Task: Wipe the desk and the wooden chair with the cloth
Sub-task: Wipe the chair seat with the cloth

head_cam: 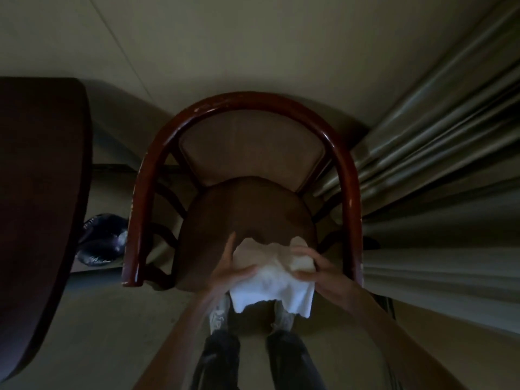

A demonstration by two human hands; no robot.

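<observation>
At lower centre, the person's legs [222,358] stand against the front of the wooden chair [242,98]. Just above, the white cloth [270,282] hangs over the near rim of the seat [239,209]. The left hand [233,266] pinches one side under its thumb, and the right hand [318,266] curls its fingers round a folded wad.

Assessment: the cloth appears to be in mid-fold. A flat, firm pad would wipe the curved armrail best, working along its length.

The rail's varnish is chipped at the top. The dark desk [36,178] fills the left of the frame, with a dark bag [98,240] on the floor beside it. Curtains [436,136] hang at right. The room is dim.
</observation>
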